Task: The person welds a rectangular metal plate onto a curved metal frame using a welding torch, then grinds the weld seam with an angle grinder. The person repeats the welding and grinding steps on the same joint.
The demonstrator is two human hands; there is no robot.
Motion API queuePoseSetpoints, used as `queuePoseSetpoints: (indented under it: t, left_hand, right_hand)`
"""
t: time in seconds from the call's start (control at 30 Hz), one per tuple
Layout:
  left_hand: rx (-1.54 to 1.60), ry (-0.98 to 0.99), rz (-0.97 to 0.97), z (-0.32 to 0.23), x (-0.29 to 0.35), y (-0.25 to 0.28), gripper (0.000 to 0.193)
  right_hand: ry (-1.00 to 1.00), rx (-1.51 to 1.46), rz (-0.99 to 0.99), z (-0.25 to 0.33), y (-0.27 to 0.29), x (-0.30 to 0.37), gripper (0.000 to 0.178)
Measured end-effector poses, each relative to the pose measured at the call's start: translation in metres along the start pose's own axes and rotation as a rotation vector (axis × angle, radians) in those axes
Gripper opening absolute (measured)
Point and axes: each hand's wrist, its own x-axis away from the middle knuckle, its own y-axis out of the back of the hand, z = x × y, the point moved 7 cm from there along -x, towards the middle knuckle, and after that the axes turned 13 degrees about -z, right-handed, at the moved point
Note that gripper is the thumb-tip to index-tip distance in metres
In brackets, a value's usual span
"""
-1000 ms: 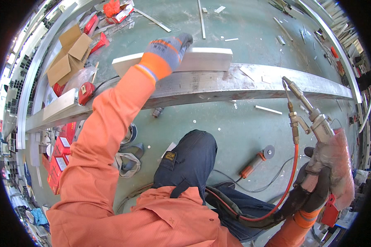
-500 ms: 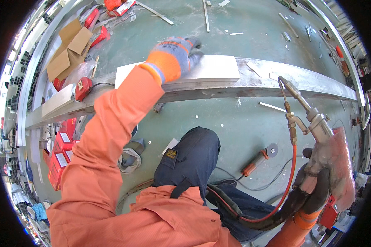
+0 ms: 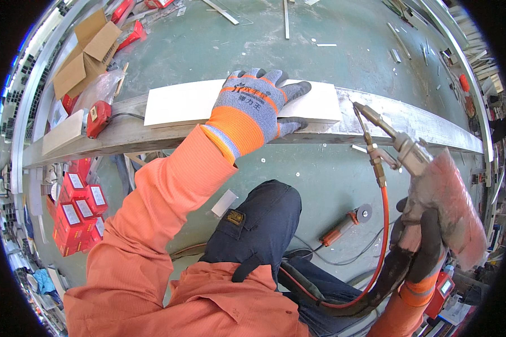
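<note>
Head view: by the right hand (image 3: 424, 238), fingers closed, the handle of a gun-shaped tool (image 3: 416, 158) is clasped, apparently so its nozzle can be angled at the metal beam (image 3: 399, 119). Along the beam's middle stretch a white slab (image 3: 177, 104) is laid, with the left hand (image 3: 258, 106) spread across it, seemingly for steadying; whether it is gripped or merely pressed cannot be told. The tool's rear is blurred by plastic film, and the slab's middle is hidden by the glove.
</note>
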Motion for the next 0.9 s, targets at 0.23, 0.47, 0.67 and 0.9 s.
queuePoseSetpoints:
  t: [0.23,0.47,0.67,0.9]
  left_hand:
    - [0.074,-0.006,-0.039,0.003,0.0,-0.001,0.071]
    - [0.039,-0.006,0.006,0.003,-0.002,0.002,0.071]
    - [0.028,-0.015,0.031,0.003,-0.004,0.001,0.072]
    - [0.026,-0.007,0.034,0.005,-0.002,-0.001,0.073]
  right_hand:
    - [0.061,0.109,-0.001,0.001,-0.033,-0.022,0.054]
    - [0.135,0.096,0.031,0.008,-0.045,-0.022,0.053]
    - [0.137,0.102,0.045,0.006,-0.044,-0.024,0.05]
    - [0.084,0.066,0.07,0.005,-0.05,-0.021,0.049]
